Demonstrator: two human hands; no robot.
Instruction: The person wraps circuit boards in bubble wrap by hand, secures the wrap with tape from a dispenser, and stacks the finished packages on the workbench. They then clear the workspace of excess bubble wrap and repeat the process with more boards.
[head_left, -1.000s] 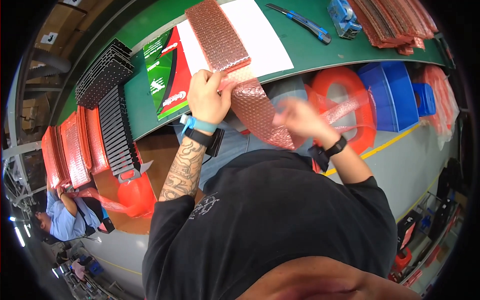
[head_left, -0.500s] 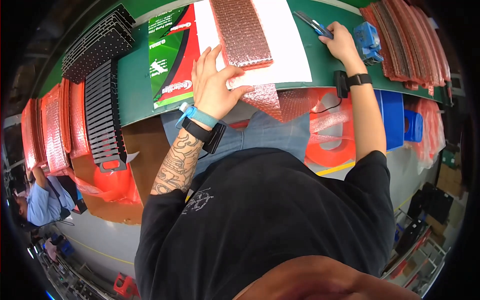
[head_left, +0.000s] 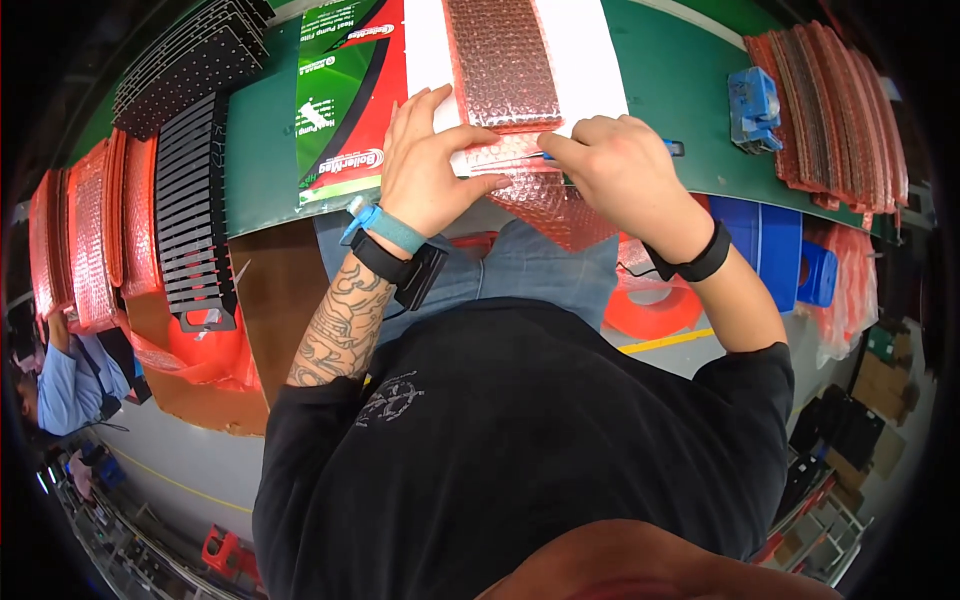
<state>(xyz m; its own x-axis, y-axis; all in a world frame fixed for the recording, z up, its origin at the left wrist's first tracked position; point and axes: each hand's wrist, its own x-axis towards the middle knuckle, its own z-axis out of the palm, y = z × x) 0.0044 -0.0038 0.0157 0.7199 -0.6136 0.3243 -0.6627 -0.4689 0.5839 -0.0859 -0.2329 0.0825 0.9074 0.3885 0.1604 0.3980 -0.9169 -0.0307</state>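
Note:
A bundle wrapped in pink-red bubble wrap [head_left: 503,65] lies on a white sheet [head_left: 590,62], and a loose tail of the wrap hangs over the table's near edge. My left hand [head_left: 425,150] presses flat on the wrap and sheet left of the bundle, fingers stretched, thumb and forefinger apart. In my right hand [head_left: 625,175], closed around it, is a blue-and-black utility knife [head_left: 677,149]. Its thin blade points left across the wrap just below the bundle, towards my left thumb. My fingers cover most of the knife's handle.
A red-and-green printed cardboard sheet [head_left: 345,100] lies to the left. Black perforated panels [head_left: 195,75] and wrapped bundles [head_left: 95,235] stand beyond it. At right are a blue tape dispenser [head_left: 753,110] and stacked wrapped pieces [head_left: 830,115]. A person's blue sleeve [head_left: 75,375] shows far left.
My right hand has brought the utility knife from the table's right side down and left to the wrap beneath the bundle. My left hand stays on the wrap.

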